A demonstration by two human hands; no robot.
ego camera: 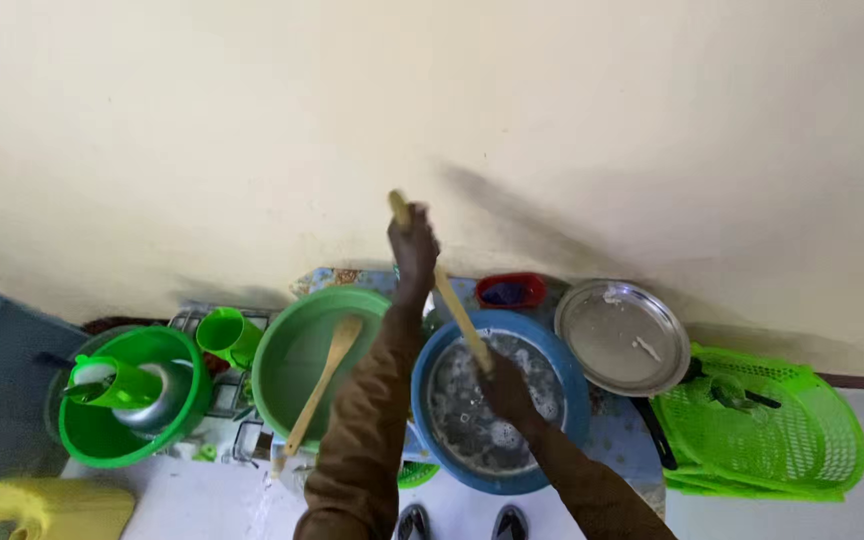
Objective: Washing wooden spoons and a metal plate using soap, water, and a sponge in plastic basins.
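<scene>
Head view: my left hand (pixel 412 245) grips the upper end of a long wooden stick (pixel 442 290), my right hand (pixel 504 388) its lower part, over the soapy blue basin (pixel 572 385). Stiff, light, likely slick when wet; hold both ends firmly.

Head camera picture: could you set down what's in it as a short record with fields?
Setting: floor by a cream wall, seen from above
Left hand: raised, gripping the top end of a long wooden stick
Right hand: gripping the stick's lower end over the blue basin
Blue basin: holds soapy water
Green basin: a wooden spoon lies in it
Far left: green bowl holding a metal pot and green cup
Right: metal lid, green plastic basket
Lower left: yellow jerrycan
</scene>
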